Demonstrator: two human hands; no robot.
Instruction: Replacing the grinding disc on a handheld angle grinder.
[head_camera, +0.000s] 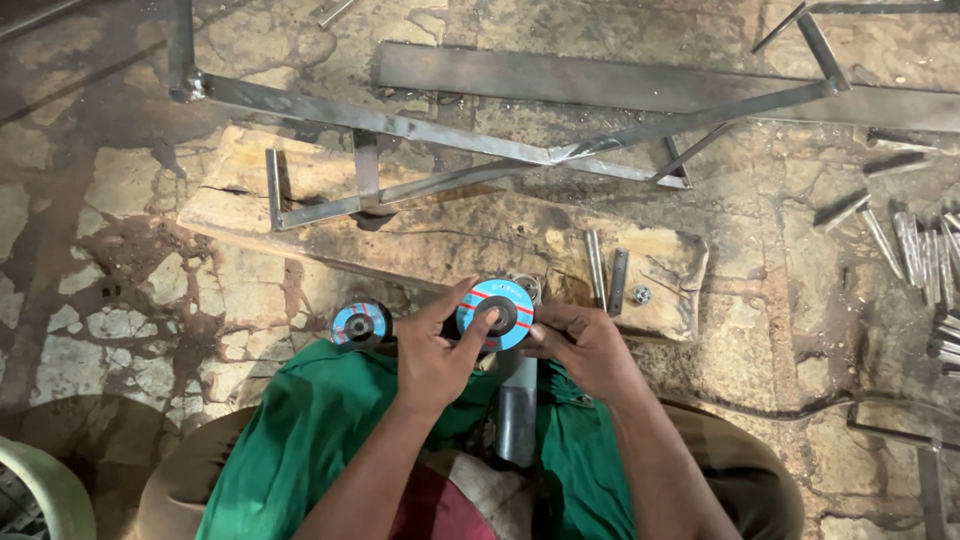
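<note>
Stained, cracked stone floor fills the view from a head camera looking down at a seated person's lap and two bare hands. Both hands meet over a blue grinding disc with red stripes and a dark centre hub, held face-up just above the knees. Left hand grasps the disc's near-left edge, its fingers curled against the rim and the thumb reaching across onto the dark hub. Right hand is closed on the disc's right edge, fingertips pinching the rim. Beneath the disc, a grey grinder body runs down between the thighs, which are covered by a green cloth.

A second blue disc lies flat on the floor just beside the left hand, apart from it. Beyond the hands sits a worn wooden block, carrying two short metal rods and a small nut at its right end. A welded steel frame of flat bars rests across the block and floor. Cut metal pieces are scattered at the right edge
</note>
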